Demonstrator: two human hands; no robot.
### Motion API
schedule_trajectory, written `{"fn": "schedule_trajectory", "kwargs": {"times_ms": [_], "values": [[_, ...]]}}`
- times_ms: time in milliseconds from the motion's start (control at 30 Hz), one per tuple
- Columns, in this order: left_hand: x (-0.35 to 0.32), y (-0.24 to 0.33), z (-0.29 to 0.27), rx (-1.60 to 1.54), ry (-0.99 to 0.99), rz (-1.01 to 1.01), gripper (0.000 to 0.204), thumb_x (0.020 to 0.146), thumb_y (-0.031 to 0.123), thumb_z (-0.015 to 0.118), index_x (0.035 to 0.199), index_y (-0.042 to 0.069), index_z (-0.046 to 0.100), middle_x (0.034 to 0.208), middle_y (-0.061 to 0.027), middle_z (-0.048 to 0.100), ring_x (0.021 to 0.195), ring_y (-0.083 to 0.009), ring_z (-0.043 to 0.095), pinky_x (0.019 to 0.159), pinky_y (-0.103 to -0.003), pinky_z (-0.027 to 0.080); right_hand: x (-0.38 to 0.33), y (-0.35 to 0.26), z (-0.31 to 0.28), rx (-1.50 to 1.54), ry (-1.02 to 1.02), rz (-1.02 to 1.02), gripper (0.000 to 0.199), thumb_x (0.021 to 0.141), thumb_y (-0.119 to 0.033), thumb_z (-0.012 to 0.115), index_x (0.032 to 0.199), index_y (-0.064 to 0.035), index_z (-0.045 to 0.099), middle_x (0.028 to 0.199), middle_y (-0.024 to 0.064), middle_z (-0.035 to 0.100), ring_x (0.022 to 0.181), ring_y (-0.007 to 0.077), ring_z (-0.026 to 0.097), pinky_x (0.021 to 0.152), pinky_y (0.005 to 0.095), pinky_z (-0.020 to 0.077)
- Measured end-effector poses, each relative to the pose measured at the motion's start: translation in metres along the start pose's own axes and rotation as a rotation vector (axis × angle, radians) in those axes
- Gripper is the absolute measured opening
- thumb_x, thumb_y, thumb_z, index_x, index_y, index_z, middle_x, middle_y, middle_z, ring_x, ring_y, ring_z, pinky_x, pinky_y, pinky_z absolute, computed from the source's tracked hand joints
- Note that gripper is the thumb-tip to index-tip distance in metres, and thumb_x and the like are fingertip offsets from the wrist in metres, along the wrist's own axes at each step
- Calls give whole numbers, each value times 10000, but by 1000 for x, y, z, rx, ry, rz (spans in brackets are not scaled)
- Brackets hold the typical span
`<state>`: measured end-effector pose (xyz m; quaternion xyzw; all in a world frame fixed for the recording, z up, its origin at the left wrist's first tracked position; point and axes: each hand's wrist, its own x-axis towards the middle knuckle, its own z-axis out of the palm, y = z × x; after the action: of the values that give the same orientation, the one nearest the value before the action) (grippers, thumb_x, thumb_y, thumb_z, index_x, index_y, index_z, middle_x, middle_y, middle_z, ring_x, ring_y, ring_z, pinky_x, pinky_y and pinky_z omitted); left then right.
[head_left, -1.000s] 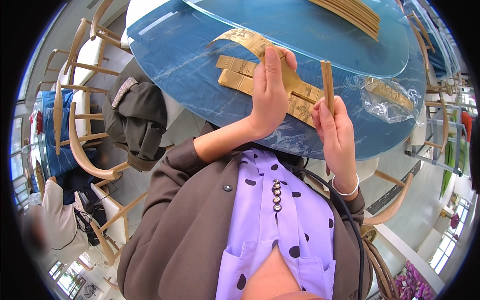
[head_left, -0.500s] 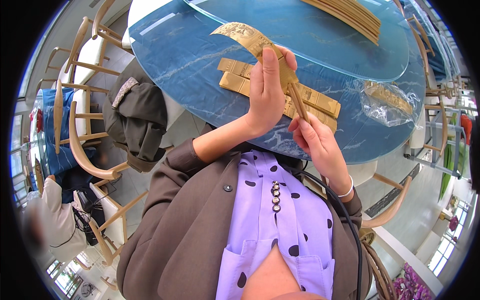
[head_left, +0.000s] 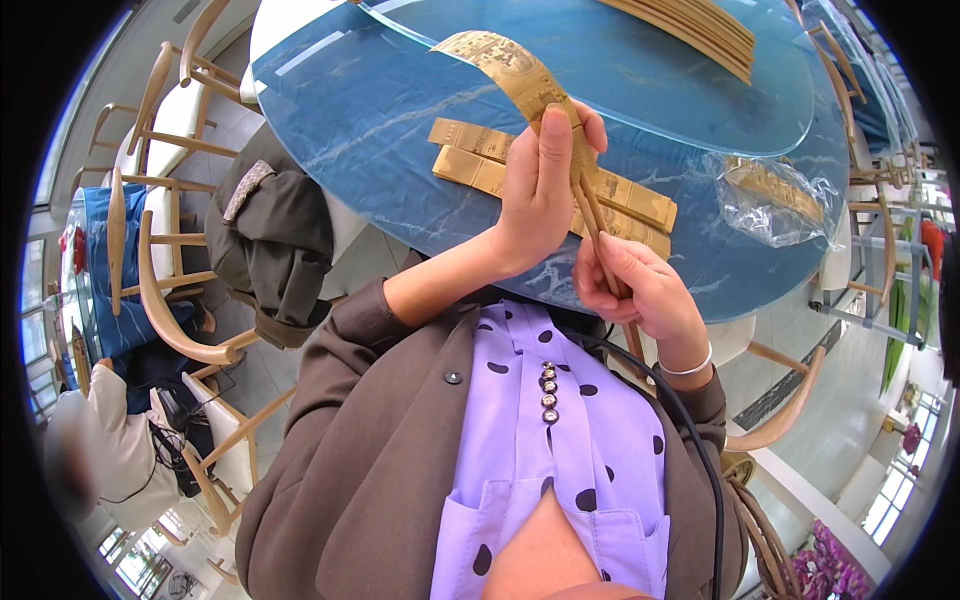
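At a blue marbled table (head_left: 330,95), wooden chairs (head_left: 165,305) and a dark coat (head_left: 280,240) sit left; flat gold strips (head_left: 468,170) lie partly blocked by the left hand (head_left: 538,190), thumb and fingers clasping a curved gold sleeve (head_left: 508,68); the right hand (head_left: 645,288) pinches slim sticks (head_left: 592,218) against the sleeve's lower end (whether inside, unclear), left of a clear plastic bag (head_left: 752,218).

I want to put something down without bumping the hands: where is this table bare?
The blue table is bare left of the flat gold strips, out to its edge; a smaller gap lies between their right ends and the clear bag. Crowded: the strips' middle, where the left hand holds a curled strip and the right hand sticks.
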<state>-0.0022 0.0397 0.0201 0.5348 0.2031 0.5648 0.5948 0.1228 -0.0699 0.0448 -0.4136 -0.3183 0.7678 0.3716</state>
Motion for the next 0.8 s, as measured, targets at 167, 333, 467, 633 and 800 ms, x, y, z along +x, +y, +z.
{"fn": "schedule_trajectory", "kwargs": {"times_ms": [167,333,467,633,800], "values": [[0,3,0,20,-42,-18,455,1096,395,328,935,42,566,756,27,493,659,-56,411,582,-224,336,0,0,1,73,-19,-30,412,1092,-396,345,904,-71,516,672,-35,409,499,13,260,412,183,185],[0,9,1,-113,-59,-311,382,1084,378,406,1003,56,596,777,37,515,646,-7,401,536,-184,302,2,4,6,94,132,-93,349,1088,-367,378,941,-81,515,690,-40,407,509,9,257,421,178,191],[-1,15,-2,-170,-83,-371,378,1070,344,468,986,41,678,737,48,552,631,7,395,515,-185,282,1,3,7,60,218,-160,316,1088,-333,389,959,-73,514,687,-37,413,500,5,259,417,177,193],[-2,17,0,20,-83,-211,395,1074,321,461,1019,18,708,792,29,622,662,-7,449,562,-194,353,0,3,10,-11,286,-201,311,1085,-323,403,945,-74,528,681,-46,414,504,5,271,424,174,202],[3,14,-2,80,-127,-158,434,1085,325,422,1065,-10,697,716,59,555,591,14,328,517,-194,256,4,4,12,-110,351,-252,313,1084,-325,409,948,-74,537,673,-48,411,508,9,279,431,173,212]]}}
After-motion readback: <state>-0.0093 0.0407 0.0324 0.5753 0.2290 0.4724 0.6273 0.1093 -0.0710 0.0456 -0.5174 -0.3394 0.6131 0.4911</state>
